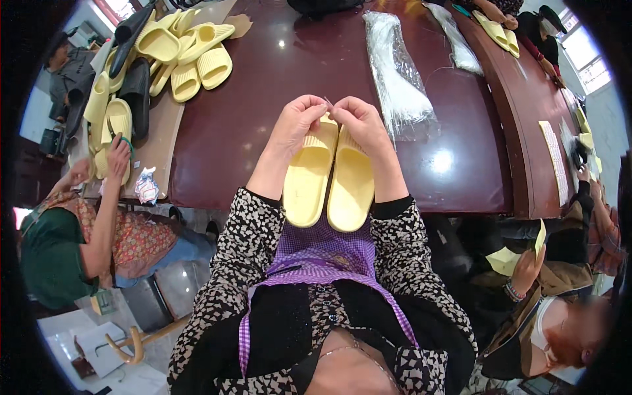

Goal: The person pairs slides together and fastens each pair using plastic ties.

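A pair of yellow slide slippers lies in front of me at the table's near edge, soles down and toes pointing away. My left hand (297, 126) is closed in a pinch just above the toe of the left slipper (307, 191). Fingertip to fingertip with it, my right hand (366, 128) pinches too, over the toe of the right slipper (351, 189). Between the fingertips shows a bit of thin pale strand; most of it is hidden by the fingers. Both wrists rest along the outer sides of the slippers.
Clear plastic bags of thin white strips, one nearer (398, 85) and one farther (457, 43), lie on the dark red table (243, 131). Yellow slippers (186, 82) and black ones (136, 95) are heaped at left. A co-worker's hand (117, 158) holds scissors there; others sit at right.
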### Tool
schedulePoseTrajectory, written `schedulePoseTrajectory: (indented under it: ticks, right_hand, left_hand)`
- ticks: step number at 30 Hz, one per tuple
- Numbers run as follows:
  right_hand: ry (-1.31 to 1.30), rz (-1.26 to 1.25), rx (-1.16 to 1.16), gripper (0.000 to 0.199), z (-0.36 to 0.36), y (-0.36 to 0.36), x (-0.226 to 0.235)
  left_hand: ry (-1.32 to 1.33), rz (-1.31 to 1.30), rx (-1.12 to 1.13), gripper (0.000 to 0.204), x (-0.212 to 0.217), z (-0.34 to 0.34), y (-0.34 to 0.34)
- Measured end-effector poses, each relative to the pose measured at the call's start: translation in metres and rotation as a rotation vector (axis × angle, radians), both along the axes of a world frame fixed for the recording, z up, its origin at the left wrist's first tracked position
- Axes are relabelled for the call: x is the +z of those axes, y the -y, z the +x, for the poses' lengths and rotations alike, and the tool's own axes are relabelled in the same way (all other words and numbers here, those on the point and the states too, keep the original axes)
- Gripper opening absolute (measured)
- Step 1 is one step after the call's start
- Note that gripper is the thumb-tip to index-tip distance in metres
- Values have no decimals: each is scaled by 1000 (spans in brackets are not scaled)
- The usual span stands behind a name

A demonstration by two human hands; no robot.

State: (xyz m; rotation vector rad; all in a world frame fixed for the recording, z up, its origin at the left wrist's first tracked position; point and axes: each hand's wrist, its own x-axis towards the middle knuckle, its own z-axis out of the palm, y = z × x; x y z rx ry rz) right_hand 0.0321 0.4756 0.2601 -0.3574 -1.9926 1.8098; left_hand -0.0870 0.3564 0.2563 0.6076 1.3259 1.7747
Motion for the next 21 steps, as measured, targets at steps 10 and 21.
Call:
schedulePoseTrajectory:
  ticks: [10, 21]
  right_hand:
    - [6, 43, -95, 13, 1, 3, -3]
    - [81, 131, -156, 13, 1, 5, -2]
  left_hand:
    - [34, 92, 100, 4, 1, 7, 2]
    - [-26, 105, 190, 4, -2, 13, 2]
